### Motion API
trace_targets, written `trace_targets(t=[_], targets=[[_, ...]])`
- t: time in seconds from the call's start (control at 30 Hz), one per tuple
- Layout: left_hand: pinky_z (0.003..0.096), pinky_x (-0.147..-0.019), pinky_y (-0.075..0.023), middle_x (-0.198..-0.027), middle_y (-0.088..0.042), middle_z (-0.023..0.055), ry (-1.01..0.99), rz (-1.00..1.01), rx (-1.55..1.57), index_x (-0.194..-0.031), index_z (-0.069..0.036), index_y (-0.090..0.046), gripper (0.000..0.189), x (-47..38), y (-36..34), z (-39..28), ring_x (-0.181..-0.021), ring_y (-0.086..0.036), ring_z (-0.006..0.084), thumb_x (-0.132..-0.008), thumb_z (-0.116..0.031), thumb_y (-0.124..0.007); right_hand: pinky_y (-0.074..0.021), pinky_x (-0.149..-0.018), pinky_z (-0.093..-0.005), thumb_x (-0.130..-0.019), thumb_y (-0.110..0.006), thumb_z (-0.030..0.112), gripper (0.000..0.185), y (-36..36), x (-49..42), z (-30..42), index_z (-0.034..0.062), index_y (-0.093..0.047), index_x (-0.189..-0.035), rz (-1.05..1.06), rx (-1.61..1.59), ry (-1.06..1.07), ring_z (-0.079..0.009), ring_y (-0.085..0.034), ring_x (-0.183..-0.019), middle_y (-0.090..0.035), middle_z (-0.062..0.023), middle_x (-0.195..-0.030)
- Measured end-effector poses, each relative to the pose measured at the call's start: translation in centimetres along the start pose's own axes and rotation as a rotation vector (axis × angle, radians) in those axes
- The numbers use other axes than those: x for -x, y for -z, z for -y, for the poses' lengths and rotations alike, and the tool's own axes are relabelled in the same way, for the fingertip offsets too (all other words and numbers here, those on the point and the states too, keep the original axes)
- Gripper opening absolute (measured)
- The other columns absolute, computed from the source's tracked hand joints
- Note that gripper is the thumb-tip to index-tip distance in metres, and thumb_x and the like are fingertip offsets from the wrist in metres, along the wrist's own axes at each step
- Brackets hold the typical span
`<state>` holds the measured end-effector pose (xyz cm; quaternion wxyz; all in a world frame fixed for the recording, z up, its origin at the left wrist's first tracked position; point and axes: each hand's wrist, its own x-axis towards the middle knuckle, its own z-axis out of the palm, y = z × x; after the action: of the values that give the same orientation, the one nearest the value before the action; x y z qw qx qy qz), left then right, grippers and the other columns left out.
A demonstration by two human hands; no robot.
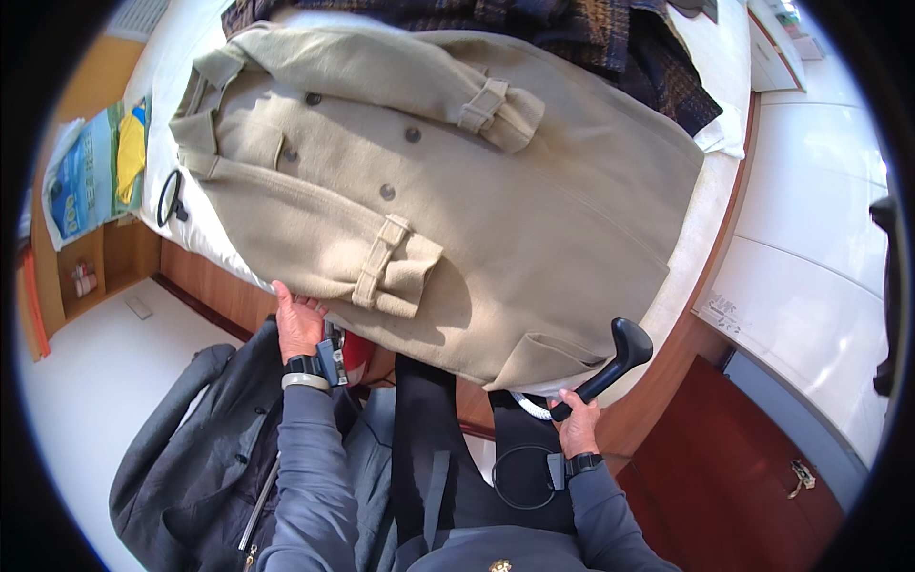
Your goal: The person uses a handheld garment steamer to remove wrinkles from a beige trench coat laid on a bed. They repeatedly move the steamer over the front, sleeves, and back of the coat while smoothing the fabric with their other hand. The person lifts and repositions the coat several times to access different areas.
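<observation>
A beige double-breasted wool coat (543, 207) lies front up on a bed, its collar to the left. Both of its sleeves are folded across the front, with a buckled strap (382, 261) at the nearer cuff. At the coat's near edge, below that sleeve, my left hand (299, 322) grips the fabric, fingers partly hidden. My right hand (577, 423) holds the handle of a black garment steamer head (607, 368), beside the pocket flap (547, 357) near the hem. From the handle runs a white braided hose (530, 405).
A dark plaid garment (665, 79) lies beyond the coat. A round black-rimmed mirror (169, 199) is at the bed's left edge. To my left hangs a dark grey coat (207, 443). A dark red panel (736, 443) with a metal latch stands at right.
</observation>
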<state>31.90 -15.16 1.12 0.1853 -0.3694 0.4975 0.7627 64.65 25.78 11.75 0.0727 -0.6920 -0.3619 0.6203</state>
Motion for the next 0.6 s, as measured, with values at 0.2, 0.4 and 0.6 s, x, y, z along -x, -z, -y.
trace_targets(t=[0.2,0.4,0.6], targets=[[0.0497,-0.102,-0.0575,-0.131,-0.068,0.0132,-0.143,-0.083,-0.037,-0.139,0.003,-0.060,0.060,-2.2,-3.1,-2.9,-0.115,-0.069,0.0302,-0.093,-0.025,-0.085,-0.0492,-0.072,-0.0292,-0.078,-0.085,0.004,0.038,-4.2,-3.0,0.2,0.0068,-0.059,-0.106,0.086,0.097,0.165,-0.0128,-0.060,-0.076,-0.060,-0.0004,-0.087],[0.0404,-0.096,-0.0565,-0.120,-0.073,0.0086,-0.252,-0.239,-0.122,-0.133,0.000,-0.066,0.052,0.2,-7.4,-4.5,-0.107,-0.070,0.0259,-0.082,-0.001,-0.080,-0.0520,-0.078,-0.0305,-0.072,-0.083,-0.001,0.044,-2.4,-1.0,3.9,0.0033,-0.060,-0.109,0.027,0.239,0.220,-0.0149,-0.060,-0.090,-0.057,-0.0017,-0.099],[0.0401,-0.103,-0.0543,-0.131,-0.069,0.0134,-0.393,-0.140,-0.185,-0.140,0.004,-0.060,0.053,10.1,-9.6,-3.4,-0.116,-0.068,0.0278,-0.089,-0.002,-0.071,-0.0492,-0.077,-0.0294,-0.071,-0.080,-0.002,0.040,5.2,4.1,10.8,0.0062,-0.058,-0.103,0.017,0.330,0.346,-0.0123,-0.056,-0.083,-0.052,0.0000,-0.095]])
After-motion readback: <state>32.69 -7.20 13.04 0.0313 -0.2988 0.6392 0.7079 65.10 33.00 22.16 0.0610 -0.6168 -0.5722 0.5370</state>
